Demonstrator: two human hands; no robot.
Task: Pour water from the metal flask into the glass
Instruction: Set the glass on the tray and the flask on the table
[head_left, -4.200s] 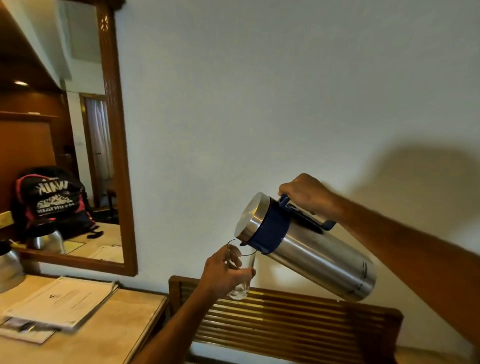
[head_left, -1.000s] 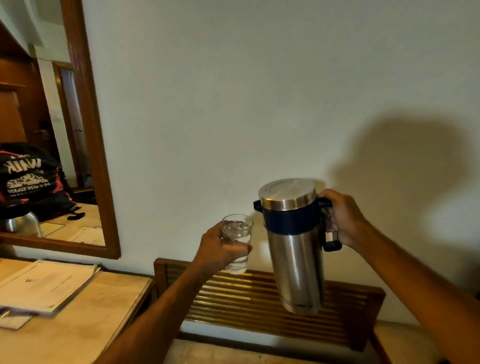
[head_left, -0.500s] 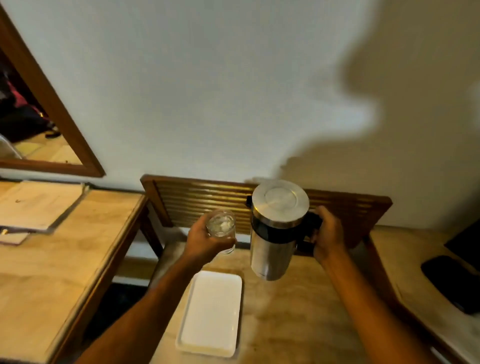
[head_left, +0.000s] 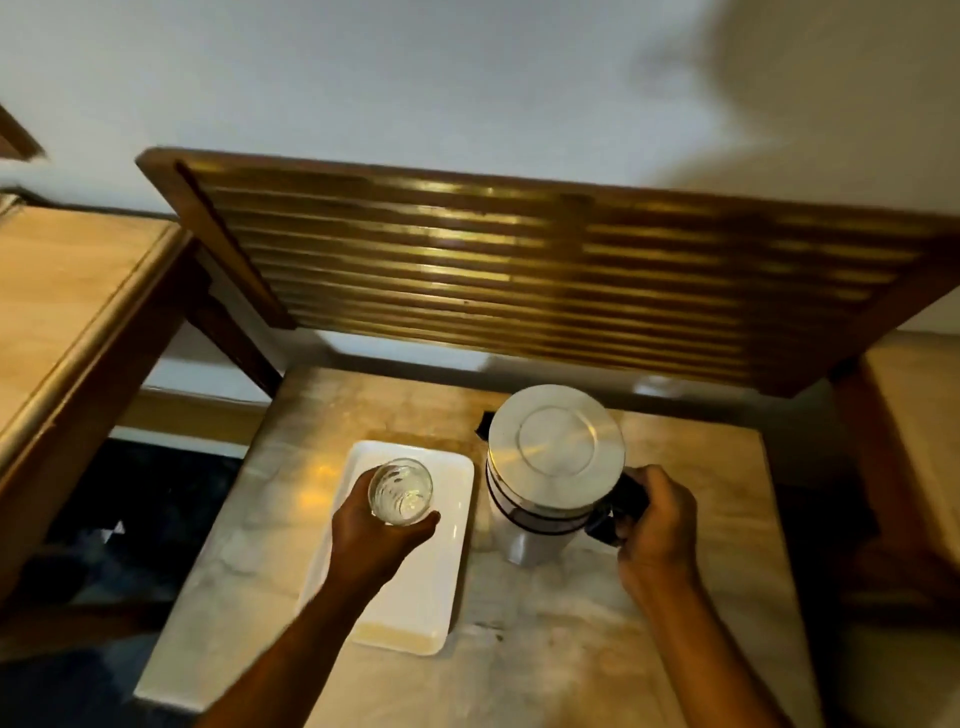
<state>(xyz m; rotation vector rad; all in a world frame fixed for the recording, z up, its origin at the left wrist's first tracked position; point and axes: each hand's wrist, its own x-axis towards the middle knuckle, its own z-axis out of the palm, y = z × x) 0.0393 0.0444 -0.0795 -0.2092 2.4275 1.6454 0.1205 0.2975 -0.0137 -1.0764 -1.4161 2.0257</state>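
Observation:
I look straight down on a small marble-topped table (head_left: 545, 649). My left hand (head_left: 376, 535) grips a clear glass (head_left: 400, 491) with water in it, held upright over the far end of a white rectangular tray (head_left: 410, 597). My right hand (head_left: 655, 525) is wrapped around the dark handle of the metal flask (head_left: 555, 457). The flask is upright with its steel lid facing me, just right of the tray. I cannot tell whether its base touches the tabletop.
A slatted wooden panel (head_left: 519, 270) stands against the white wall behind the table. A higher wooden desk (head_left: 67, 312) is at the left, and another wooden surface (head_left: 914, 431) is at the far right. Dark floor shows at lower left.
The flask went from tilted over the glass to upright. Both hands came down from chest height to just above the table, and my view dropped to look down on them.

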